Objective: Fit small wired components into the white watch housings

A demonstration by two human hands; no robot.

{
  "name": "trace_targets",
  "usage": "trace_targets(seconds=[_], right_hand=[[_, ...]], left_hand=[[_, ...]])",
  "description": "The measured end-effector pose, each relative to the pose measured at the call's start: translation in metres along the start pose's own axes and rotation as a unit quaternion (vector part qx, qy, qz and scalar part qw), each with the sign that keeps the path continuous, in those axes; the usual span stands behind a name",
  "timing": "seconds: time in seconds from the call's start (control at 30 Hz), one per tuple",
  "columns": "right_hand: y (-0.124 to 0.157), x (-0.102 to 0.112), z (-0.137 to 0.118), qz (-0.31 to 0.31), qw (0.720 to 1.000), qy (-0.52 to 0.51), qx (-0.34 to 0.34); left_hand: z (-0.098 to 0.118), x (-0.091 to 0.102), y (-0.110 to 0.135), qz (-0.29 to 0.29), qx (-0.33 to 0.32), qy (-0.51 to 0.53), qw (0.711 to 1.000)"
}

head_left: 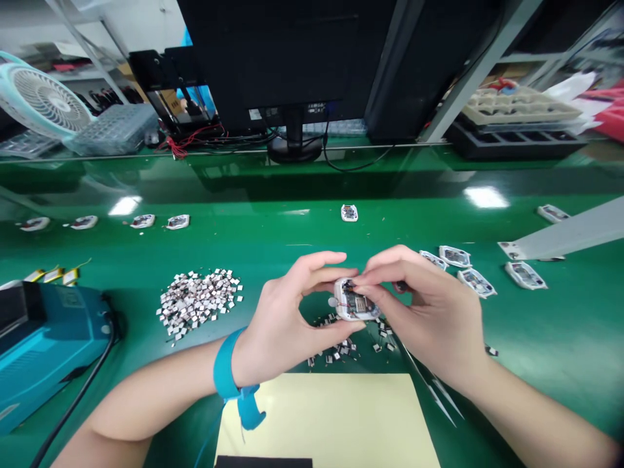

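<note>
Between the thumb and fingers of my left hand [287, 302] is a small white electronic housing [345, 311], its circuit board facing up. A small round disc on thin wires [333, 302] sticks out at its left side. My right hand [424, 305] is closed, with thumb and index finger pinching at the housing's upper edge; the fingertips hide what is under them. Below the right palm, metal tweezers [441, 396] point towards me; whether the hand grips them or they lie on the table cannot be made out. Small square parts [341, 351] lie beneath the hands.
A pile of small silvery square parts [197, 302] lies left. More open housings [478, 283] lie right, with one [349, 212] behind my hands and several [178, 221] far left. A yellow sheet [331, 416] lies in front; a blue machine [53, 351] and slanted white post [570, 227] flank the area.
</note>
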State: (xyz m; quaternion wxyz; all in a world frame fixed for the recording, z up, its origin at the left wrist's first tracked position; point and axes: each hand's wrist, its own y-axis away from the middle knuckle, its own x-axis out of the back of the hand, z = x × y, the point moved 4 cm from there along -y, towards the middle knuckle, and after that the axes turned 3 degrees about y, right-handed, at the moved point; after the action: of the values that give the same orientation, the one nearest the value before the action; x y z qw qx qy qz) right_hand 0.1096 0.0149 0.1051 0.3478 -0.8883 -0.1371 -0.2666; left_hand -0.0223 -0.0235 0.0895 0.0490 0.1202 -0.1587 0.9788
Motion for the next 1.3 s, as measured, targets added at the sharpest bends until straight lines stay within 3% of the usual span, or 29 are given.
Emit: trace_targets(seconds=[0.2,0.3,0.37,0.43,0.5,0.57,0.83,0.97,1.07,1.2,1.3], right_hand=[[0.006,-0.011,0.014,0.013,0.979,-0.182,-0.088],[0.007,-0.013,0.02,-0.011,0.98,-0.18,-0.088],[0.005,-0.009,0.019,-0.022,0.994,-0.1,-0.038],[0.003,-0.004,0.012,-0.02,0.997,0.032,0.061],[0.003,-0.001,0.003,-0.029,0.974,0.161,0.157],[0.004,-0.001,-0.002,-0.056,0.946,0.243,0.209],[0.009,-0.012,-0.002,-0.119,0.925,0.263,0.248],[0.008,-0.025,-0.006,-0.165,0.873,0.322,0.327],[0.004,-0.034,-0.008,-0.214,0.843,0.311,0.382],[-0.03,-0.043,0.028,-0.3,0.853,0.247,0.349],[-0.071,-0.048,0.088,-0.276,0.884,0.264,0.27]], left_hand=[[-0.001,-0.001,0.0,0.0,0.014,0.036,0.999],[-0.004,-0.001,-0.001,-0.002,0.021,0.049,0.999],[-0.008,-0.002,-0.001,0.002,0.026,0.048,0.999],[-0.012,-0.003,0.0,-0.004,0.034,0.047,0.998],[-0.016,-0.005,0.001,-0.015,0.045,0.046,0.998],[-0.02,-0.006,0.003,-0.024,0.058,0.047,0.997],[-0.032,-0.007,0.011,-0.033,0.1,0.057,0.993],[-0.037,-0.007,0.013,-0.023,0.098,0.043,0.994],[-0.045,-0.006,0.012,-0.018,0.089,0.029,0.995],[-0.066,0.008,0.007,-0.028,0.088,-0.082,0.992],[-0.086,0.034,0.004,0.002,0.099,-0.174,0.98]])
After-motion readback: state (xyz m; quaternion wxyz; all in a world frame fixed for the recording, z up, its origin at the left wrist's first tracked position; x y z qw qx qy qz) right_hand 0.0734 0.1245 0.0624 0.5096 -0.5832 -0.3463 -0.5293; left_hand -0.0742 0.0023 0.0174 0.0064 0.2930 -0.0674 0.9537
